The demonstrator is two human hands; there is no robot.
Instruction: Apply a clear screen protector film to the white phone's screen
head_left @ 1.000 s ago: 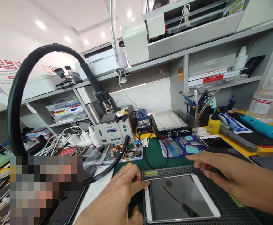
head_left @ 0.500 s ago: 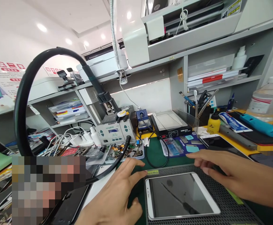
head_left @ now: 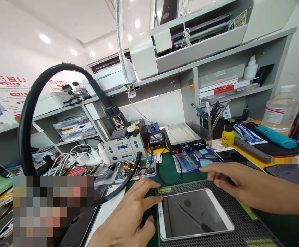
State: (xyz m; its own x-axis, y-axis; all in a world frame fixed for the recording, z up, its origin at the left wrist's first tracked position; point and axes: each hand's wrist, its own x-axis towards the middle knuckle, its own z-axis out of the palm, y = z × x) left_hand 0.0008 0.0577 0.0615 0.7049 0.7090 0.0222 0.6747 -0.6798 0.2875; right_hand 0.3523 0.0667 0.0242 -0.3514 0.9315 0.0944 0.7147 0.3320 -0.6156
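Note:
A white-framed tablet point(head_left: 194, 212) lies screen up, its dark glass showing reflections, on a black perforated mat point(head_left: 247, 223) with yellow-green labels. My left hand point(head_left: 131, 216) is beside the tablet's left edge, fingers spread, with the index fingertip close to its upper left corner; whether it touches cannot be made out. Above the mat's far right part, my right hand point(head_left: 238, 181) hovers apart from the tablet, index finger stretched forward and the other fingers loosely bent. Neither hand holds anything that I can see.
Behind stand a hot-air station point(head_left: 123, 149) with a thick black hose point(head_left: 26, 116), a tray of small parts point(head_left: 136, 168) and a flat hot plate point(head_left: 182, 137). A white phone point(head_left: 233, 156), a yellow bottle point(head_left: 227, 135) and a blue-handled tool point(head_left: 275, 135) sit to the right.
The camera view has shifted slightly, so the bench appears further left. Both hands keep nearly the same pose; the left index fingertip now appears closer to the tablet's corner.

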